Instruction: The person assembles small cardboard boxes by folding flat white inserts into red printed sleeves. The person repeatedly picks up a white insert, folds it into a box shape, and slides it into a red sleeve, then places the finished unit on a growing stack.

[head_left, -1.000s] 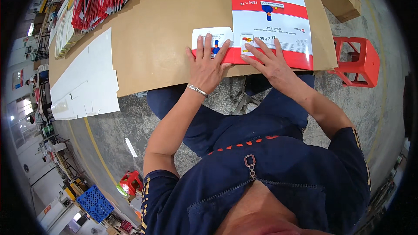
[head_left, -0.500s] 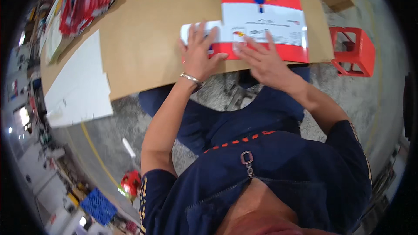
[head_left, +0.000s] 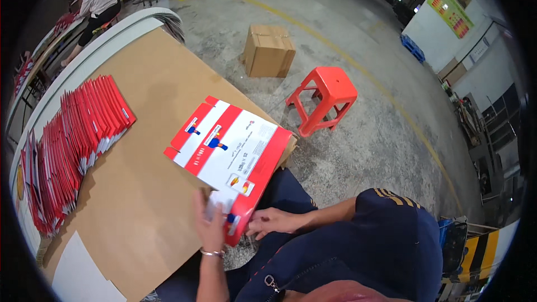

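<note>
A flat red-and-white printed carton (head_left: 246, 140) lies on the brown cardboard-covered table, its lower end at the near table edge. My left hand (head_left: 210, 226), slightly blurred, is at the left side of that end, fingers stretched upward beside a small white flap. My right hand (head_left: 274, 221) is at the carton's lower right edge. Its fingers are curled and appear to pinch the red border there, though the fingertips are partly hidden.
A long row of red folded cartons (head_left: 72, 151) stands along the table's left side. Near it lies a white sheet (head_left: 84, 274). Beyond the table are a red plastic stool (head_left: 333, 86) and a brown cardboard box (head_left: 271, 56). A person (head_left: 100, 0) sits far left.
The view has swung up and to the right, so the carton appears turned. Both hands lay flat on it before; now the right is at its edge and the left beside the end flap.
</note>
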Available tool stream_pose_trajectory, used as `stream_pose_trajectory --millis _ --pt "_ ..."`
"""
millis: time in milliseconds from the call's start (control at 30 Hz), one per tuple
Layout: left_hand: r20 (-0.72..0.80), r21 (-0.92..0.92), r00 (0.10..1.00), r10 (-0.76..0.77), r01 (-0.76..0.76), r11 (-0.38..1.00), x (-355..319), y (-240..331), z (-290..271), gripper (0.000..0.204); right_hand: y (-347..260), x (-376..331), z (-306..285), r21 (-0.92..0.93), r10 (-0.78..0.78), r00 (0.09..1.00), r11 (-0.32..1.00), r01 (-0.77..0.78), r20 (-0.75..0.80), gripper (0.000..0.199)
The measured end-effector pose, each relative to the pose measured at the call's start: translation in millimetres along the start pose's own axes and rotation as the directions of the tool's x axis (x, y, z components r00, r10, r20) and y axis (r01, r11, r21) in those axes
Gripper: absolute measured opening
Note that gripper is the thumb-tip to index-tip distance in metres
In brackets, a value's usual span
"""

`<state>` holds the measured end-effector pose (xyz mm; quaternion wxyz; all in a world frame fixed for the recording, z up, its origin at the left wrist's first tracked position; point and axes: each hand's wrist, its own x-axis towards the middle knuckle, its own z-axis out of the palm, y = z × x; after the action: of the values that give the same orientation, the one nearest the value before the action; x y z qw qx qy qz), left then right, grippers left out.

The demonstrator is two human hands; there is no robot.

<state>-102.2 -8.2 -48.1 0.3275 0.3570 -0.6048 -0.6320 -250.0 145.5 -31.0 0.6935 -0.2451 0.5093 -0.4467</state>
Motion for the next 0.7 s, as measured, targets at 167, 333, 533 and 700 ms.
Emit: stream_pose_trajectory --millis 167,333,533,700 --pt "0.174 -0.121 0.985 0.017 0.004 0.993 -20.1 24.6 3.1 0.07 -22.9 25.3 -23.9 0.132 -0.227 0.855 0.938 0.321 -0.466 0.036" --pt "-0.17 0.666 0.926 0.338 -0.145 0.732 -37.4 34.7 -121.9 0.06 -134.5 30.5 -133.8 -0.709 -0.354 0.795 0.694 -0.13 -0.492 0.035" --pt "-0.621 0.644 0.451 0.641 0.76 0.09 -154.3 -17.6 -378.7 0.077 -244.1 148.3 -195.7 -0.758 -0.37 0.863 0.652 -0.022 -0.344 0.044" --pt "-0.962 -0.182 -0.259 0.087 0.846 0.5 -303.9 -69.2 -535.7 0.086 -293.1 370.6 -143.2 -0.723 -0.465 0.851 0.672 0.161 -0.242 0.051"
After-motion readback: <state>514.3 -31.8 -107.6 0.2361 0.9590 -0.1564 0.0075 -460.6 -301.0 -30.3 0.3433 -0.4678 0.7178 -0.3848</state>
